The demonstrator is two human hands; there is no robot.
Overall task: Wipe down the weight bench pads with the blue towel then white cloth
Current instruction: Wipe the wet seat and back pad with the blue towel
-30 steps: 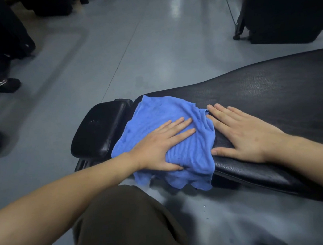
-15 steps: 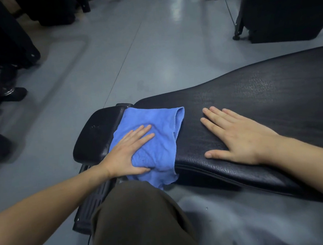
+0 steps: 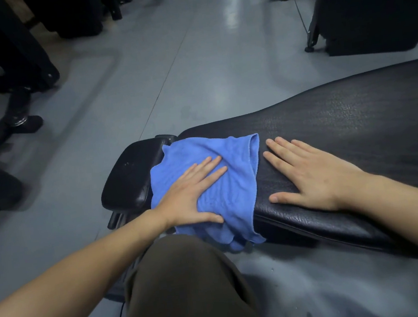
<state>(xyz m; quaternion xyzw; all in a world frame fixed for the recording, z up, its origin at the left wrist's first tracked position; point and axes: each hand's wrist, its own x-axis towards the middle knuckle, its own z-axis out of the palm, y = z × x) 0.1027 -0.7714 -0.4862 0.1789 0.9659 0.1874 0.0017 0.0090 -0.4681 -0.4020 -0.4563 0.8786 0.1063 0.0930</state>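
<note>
The blue towel point(image 3: 220, 183) lies spread over the narrow end of the long black bench pad point(image 3: 354, 127), its near edge hanging off the side. My left hand point(image 3: 193, 193) presses flat on the towel with straight fingers. To the right of the towel, my right hand point(image 3: 310, 173) rests flat on the bare pad, fingers spread, close to the towel's edge without touching it. A smaller black pad point(image 3: 132, 176) adjoins the towel on the left. No white cloth is in view.
My knee in olive trousers point(image 3: 185, 290) is raised just below the towel. Grey floor point(image 3: 180, 65) stretches ahead. Dark gym machine frames point(image 3: 12, 65) stand at the left, and a black machine base point(image 3: 372, 7) sits at the upper right.
My left hand slid the towel left toward the small pad, then back right, nearer my right hand. The towel lies flatter and wider. My right hand stayed planted on the pad.
</note>
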